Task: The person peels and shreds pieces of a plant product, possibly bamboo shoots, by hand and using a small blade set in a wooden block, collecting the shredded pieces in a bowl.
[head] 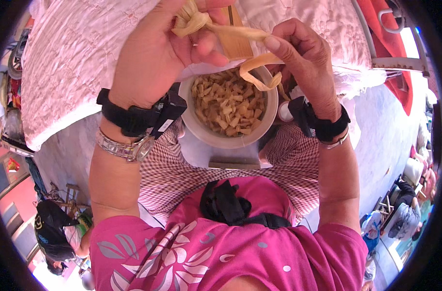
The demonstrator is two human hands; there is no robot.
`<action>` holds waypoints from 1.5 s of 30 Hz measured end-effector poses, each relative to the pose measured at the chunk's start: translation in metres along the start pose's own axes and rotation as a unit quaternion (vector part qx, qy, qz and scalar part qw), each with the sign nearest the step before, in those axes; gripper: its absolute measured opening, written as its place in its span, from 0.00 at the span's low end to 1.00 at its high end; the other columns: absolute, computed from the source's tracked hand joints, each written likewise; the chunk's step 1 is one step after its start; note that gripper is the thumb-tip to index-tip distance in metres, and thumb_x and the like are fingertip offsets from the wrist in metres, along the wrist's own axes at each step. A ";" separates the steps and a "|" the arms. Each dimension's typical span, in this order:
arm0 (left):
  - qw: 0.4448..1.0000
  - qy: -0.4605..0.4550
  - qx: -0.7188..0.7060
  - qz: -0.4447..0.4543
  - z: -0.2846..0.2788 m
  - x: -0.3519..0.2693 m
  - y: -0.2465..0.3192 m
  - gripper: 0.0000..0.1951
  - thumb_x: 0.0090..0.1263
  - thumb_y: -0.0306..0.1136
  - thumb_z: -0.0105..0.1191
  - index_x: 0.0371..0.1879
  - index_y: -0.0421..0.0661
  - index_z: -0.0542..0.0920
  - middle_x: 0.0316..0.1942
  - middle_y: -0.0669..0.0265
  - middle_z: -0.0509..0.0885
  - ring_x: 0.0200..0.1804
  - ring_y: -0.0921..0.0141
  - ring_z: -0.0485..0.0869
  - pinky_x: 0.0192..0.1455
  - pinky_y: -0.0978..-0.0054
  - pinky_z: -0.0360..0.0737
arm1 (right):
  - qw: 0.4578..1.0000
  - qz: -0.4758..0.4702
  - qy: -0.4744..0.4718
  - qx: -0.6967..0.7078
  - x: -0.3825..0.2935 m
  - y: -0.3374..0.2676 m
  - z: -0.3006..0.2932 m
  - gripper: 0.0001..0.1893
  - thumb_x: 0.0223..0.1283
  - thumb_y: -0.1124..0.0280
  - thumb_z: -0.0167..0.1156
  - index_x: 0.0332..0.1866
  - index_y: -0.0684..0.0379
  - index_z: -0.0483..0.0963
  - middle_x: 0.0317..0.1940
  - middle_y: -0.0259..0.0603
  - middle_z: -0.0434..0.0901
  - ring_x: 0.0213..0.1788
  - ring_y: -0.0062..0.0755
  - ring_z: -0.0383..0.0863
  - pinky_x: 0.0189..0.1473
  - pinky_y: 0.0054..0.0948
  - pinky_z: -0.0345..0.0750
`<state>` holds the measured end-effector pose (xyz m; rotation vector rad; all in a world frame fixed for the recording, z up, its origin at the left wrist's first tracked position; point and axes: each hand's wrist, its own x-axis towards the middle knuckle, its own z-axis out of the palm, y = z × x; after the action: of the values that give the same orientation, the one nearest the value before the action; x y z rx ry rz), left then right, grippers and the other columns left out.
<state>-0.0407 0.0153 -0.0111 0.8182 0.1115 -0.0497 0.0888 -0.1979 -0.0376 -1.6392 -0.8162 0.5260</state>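
My left hand point(152, 54) holds a bunch of pale yellow, fibrous strips point(193, 22), bent over in a loose knot. One long strip point(239, 32) stretches from that bunch to my right hand point(304, 54), which pinches it between thumb and forefinger. Its free end point(259, 74) curls down over the rim of a white bowl point(206, 140). Many short, cut yellowish pieces point(228, 105) fill the bowl. Behind the bowl lies a wooden board point(237, 36), partly covered by my left hand. What the strips are made of, I cannot tell.
A pink quilted cloth point(75, 62) spreads behind and to the left of the bowl. Right of the bowl is a small white round object point(285, 111). A metal frame point(399, 63) with red fabric point(384, 43) stands far right. Other people point(53, 232) sit at the lower left and right edges.
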 end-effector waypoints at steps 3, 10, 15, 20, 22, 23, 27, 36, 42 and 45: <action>0.964 0.163 0.202 0.051 0.023 0.009 -0.017 0.30 0.75 0.56 0.37 0.56 0.38 0.75 0.35 0.67 0.78 0.21 0.81 0.68 0.22 0.82 0.74 | 0.999 -0.020 0.003 0.049 0.001 0.000 0.006 0.11 0.62 0.64 0.65 0.37 0.62 0.75 0.24 0.27 0.77 0.28 0.11 0.73 0.29 0.15 0.70; 0.940 0.178 0.289 -0.045 0.025 0.002 -0.010 0.19 0.75 0.48 0.45 0.43 0.43 0.80 0.22 0.76 0.73 0.14 0.87 0.60 0.17 0.90 0.61 | 0.999 -0.006 -0.002 -0.040 0.000 -0.002 0.003 0.09 0.63 0.68 0.62 0.38 0.64 0.75 0.28 0.31 0.78 0.31 0.13 0.75 0.31 0.17 0.73; 0.944 0.192 0.269 -0.013 0.028 0.003 -0.008 0.13 0.72 0.40 0.52 0.37 0.42 0.80 0.20 0.77 0.72 0.14 0.87 0.60 0.16 0.89 0.59 | 0.992 0.093 -0.076 0.031 -0.002 -0.008 0.015 0.11 0.64 0.66 0.61 0.41 0.63 0.74 0.29 0.31 0.77 0.30 0.15 0.74 0.28 0.19 0.73; 0.937 0.176 0.303 -0.008 0.029 0.006 -0.013 0.09 0.71 0.35 0.55 0.36 0.42 0.80 0.19 0.77 0.72 0.14 0.87 0.62 0.15 0.88 0.59 | 0.980 0.119 -0.140 0.081 -0.003 -0.019 0.025 0.14 0.65 0.63 0.60 0.45 0.64 0.73 0.30 0.30 0.77 0.30 0.15 0.73 0.29 0.19 0.73; 0.933 0.172 0.316 -0.002 0.032 0.005 -0.013 0.08 0.70 0.34 0.56 0.36 0.42 0.80 0.19 0.77 0.72 0.15 0.86 0.62 0.15 0.88 0.59 | 0.989 0.045 -0.125 0.067 -0.005 -0.017 0.029 0.14 0.67 0.63 0.58 0.43 0.66 0.74 0.27 0.31 0.74 0.29 0.18 0.72 0.32 0.21 0.71; 0.932 0.165 0.322 0.006 0.035 0.004 -0.012 0.07 0.70 0.33 0.56 0.36 0.42 0.80 0.19 0.77 0.72 0.15 0.87 0.62 0.15 0.88 0.59 | 0.991 0.033 -0.123 0.045 -0.005 -0.017 0.027 0.14 0.67 0.63 0.58 0.41 0.66 0.74 0.26 0.31 0.73 0.29 0.18 0.71 0.32 0.21 0.71; 0.941 0.212 0.258 0.054 0.029 -0.003 0.002 0.05 0.69 0.32 0.57 0.36 0.43 0.80 0.19 0.78 0.70 0.16 0.86 0.62 0.15 0.88 0.60 | 0.995 -0.007 -0.099 0.032 -0.004 -0.020 0.015 0.15 0.68 0.63 0.56 0.35 0.67 0.74 0.23 0.32 0.69 0.28 0.19 0.68 0.30 0.24 0.67; 0.944 0.224 0.207 0.127 0.019 0.014 0.011 0.06 0.69 0.33 0.56 0.37 0.45 0.80 0.20 0.77 0.69 0.17 0.85 0.60 0.19 0.86 0.63 | 0.987 -0.083 0.002 -0.139 0.014 -0.029 -0.008 0.12 0.63 0.67 0.60 0.30 0.65 0.72 0.16 0.40 0.66 0.18 0.30 0.67 0.23 0.31 0.66; 0.931 0.212 0.249 0.160 0.007 0.043 0.011 0.07 0.69 0.34 0.57 0.36 0.44 0.80 0.22 0.76 0.71 0.17 0.84 0.62 0.22 0.85 0.67 | 0.940 -0.172 0.110 -0.275 0.049 -0.015 -0.009 0.09 0.63 0.67 0.59 0.30 0.60 0.72 0.16 0.48 0.73 0.20 0.48 0.76 0.23 0.39 0.70; 0.912 0.254 0.290 0.142 -0.005 0.057 0.004 0.08 0.70 0.35 0.56 0.35 0.43 0.80 0.22 0.75 0.73 0.18 0.83 0.66 0.22 0.83 0.69 | 0.914 -0.152 0.118 -0.356 0.058 0.000 -0.006 0.10 0.64 0.65 0.57 0.30 0.58 0.73 0.17 0.48 0.75 0.22 0.49 0.78 0.24 0.41 0.72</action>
<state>0.0161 0.0215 -0.0181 1.4243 0.4840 0.4291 0.1316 -0.1582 -0.0314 -2.1202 -1.1312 -0.2307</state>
